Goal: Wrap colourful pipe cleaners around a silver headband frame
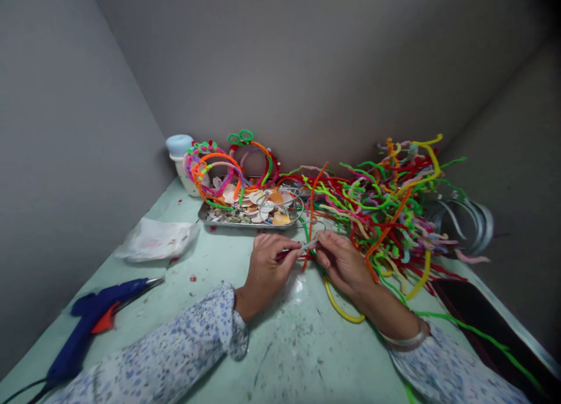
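Both hands meet over the middle of the table, in front of a tray. My left hand is closed in a pinch, with a dark red pipe cleaner between its thumb and fingers, at the tip of a thin silver metal headband. My right hand pinches the headband from the other side. Part of the band is hidden behind the fingers. An orange pipe cleaner stands up just behind the hands. Below my right wrist curves a yellow pipe cleaner.
The metal tray holds shells and wrapped headbands. A blue glue gun and a white plastic bag lie left. Tangled pipe cleaners, bare metal headbands and a dark phone-like slab are right. A blue-lidded container stands behind.
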The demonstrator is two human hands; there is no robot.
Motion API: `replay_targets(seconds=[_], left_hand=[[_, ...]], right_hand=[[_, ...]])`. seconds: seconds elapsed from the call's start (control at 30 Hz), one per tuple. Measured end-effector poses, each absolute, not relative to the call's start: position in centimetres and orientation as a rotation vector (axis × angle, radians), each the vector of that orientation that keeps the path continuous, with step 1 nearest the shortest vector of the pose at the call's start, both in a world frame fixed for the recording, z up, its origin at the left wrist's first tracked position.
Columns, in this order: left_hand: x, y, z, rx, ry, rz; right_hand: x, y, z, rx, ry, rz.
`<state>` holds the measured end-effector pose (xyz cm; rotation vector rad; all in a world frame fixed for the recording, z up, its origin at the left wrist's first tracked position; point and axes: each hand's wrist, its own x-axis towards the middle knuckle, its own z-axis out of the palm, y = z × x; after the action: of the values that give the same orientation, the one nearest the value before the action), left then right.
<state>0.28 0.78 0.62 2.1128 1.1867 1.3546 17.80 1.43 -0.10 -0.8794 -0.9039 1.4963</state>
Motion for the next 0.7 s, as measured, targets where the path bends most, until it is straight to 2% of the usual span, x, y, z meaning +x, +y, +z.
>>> replay_targets(seconds=[0.27, 0.7], left_hand=[[0.28, 0.61, 0.97, 2.082, 1.208, 1.211], [0.35, 0.74, 0.61, 2.103, 1.240, 1.324]], right_hand=[[17.87, 1.48, -0.35, -0.905, -0.937, 1.480], [17.78, 1.44, -0.25, -0.874, -0.895, 1.486]])
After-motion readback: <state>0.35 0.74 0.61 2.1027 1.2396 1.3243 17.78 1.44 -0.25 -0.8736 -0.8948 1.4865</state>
